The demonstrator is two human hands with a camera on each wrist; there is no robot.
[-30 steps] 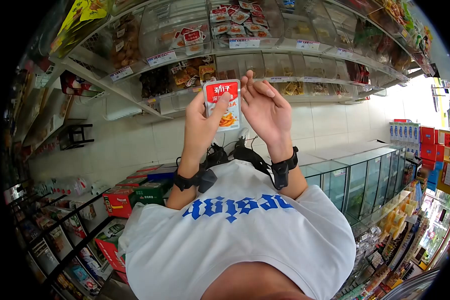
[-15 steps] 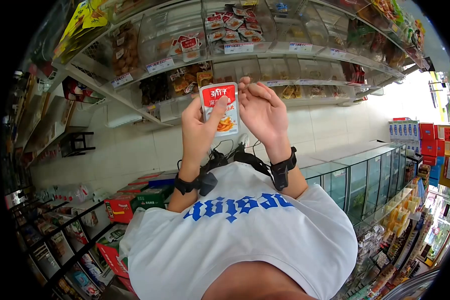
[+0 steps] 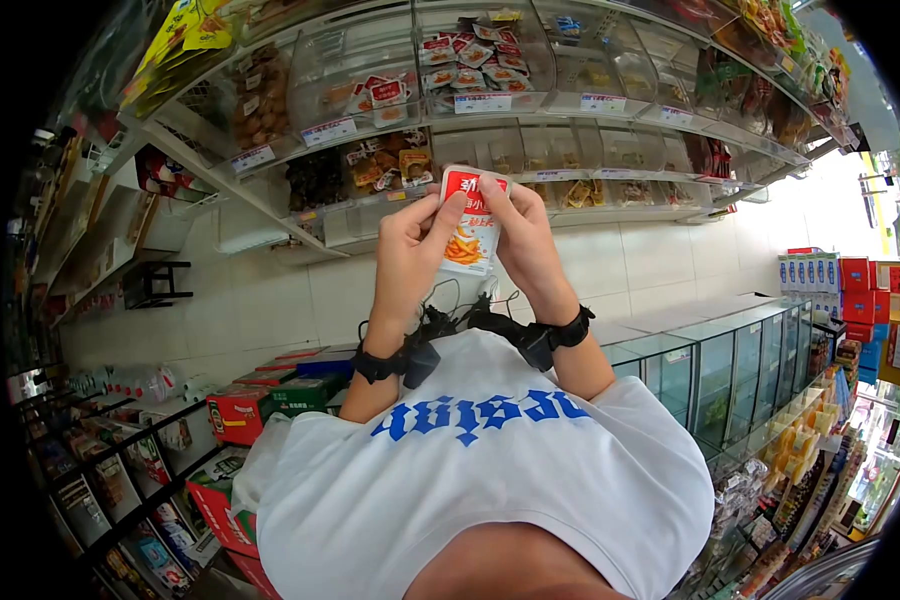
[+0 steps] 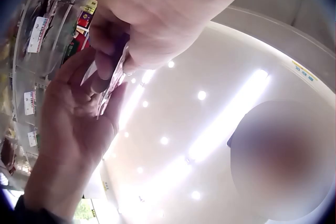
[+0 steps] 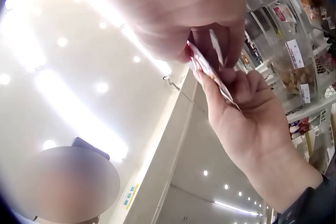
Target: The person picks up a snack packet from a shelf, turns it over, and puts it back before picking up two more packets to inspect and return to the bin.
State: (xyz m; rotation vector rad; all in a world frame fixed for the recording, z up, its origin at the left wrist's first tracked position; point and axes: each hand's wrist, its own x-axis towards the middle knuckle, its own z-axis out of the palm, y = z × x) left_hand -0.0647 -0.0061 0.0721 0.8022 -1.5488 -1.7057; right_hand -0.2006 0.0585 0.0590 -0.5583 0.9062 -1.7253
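Note:
In the head view a flat red-and-white snack packet (image 3: 467,248), printed with a picture of food, is held up before the chest. My left hand (image 3: 407,245) grips its left edge, thumb across the front. At the upper right, my right hand (image 3: 530,250) pinches it with the thumb on the red part. The left wrist view shows the packet (image 4: 111,88) edge-on between my left hand (image 4: 157,19) and my right hand (image 4: 73,113). A thin pale edge (image 5: 216,45) stands apart from the packet (image 5: 210,71) in the right wrist view; fingers hide its lower end.
Ahead are shelves with clear bins (image 3: 475,75) of similar packets and other snacks, with price labels (image 3: 483,103). Glass cases (image 3: 670,375) stand to the right. Red and green boxes (image 3: 240,413) and a black rack (image 3: 100,455) are at the left. A dark stool (image 3: 155,285) stands farther off.
My right hand, loose beside the packet before, has come in and now pinches its upper right. The packet has shifted to the right with my left hand still holding it.

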